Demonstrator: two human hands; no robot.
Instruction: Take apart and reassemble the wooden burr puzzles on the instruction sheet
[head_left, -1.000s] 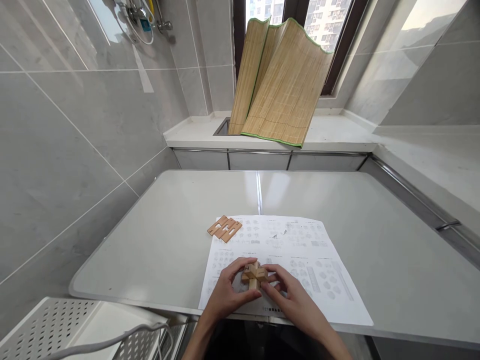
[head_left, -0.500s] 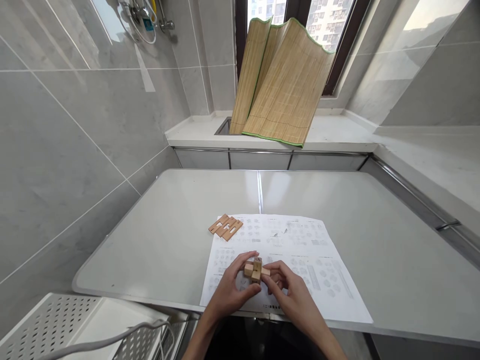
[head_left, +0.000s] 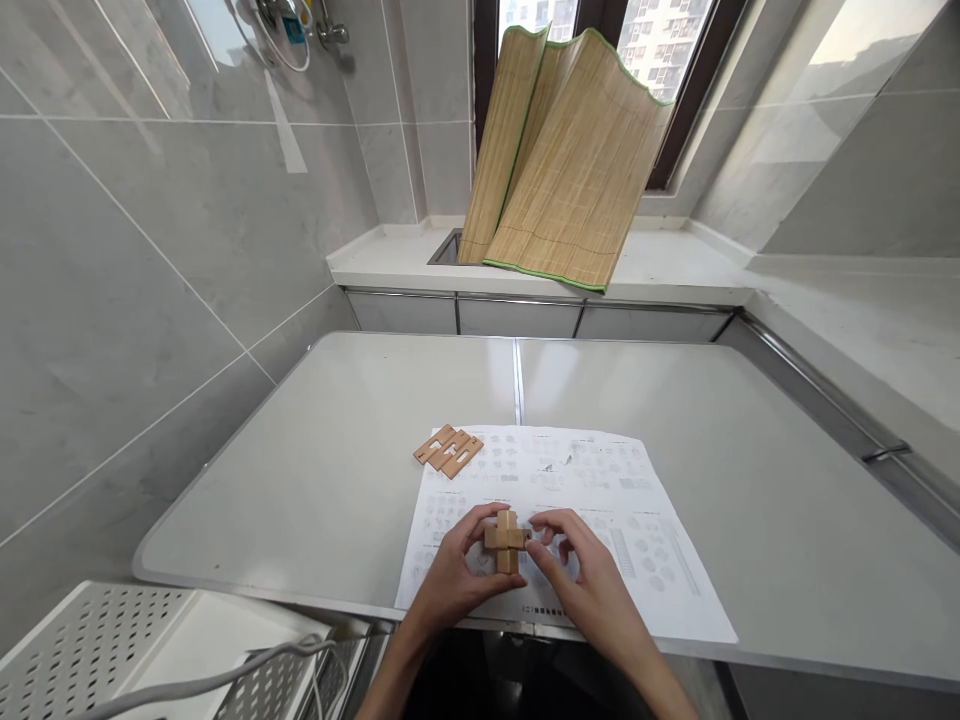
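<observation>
Two hands work a small wooden cross puzzle over a printed sheet.

The wooden puzzle (head_left: 505, 541) is pale, square-edged blocks interlocked into a cross, held just above the thin white instruction sheet (head_left: 600, 500) on the smooth, glossy grey table (head_left: 337, 450). The left hand (head_left: 450, 580) curls around it, thumb and fingers pinching its left side; the right hand (head_left: 581, 575) is half-closed, fingertips touching its right arm. Flat notched wooden pieces (head_left: 448, 451) lie side by side at the sheet's far left corner. A ribbed bamboo mat (head_left: 562, 160) leans against the window.
</observation>
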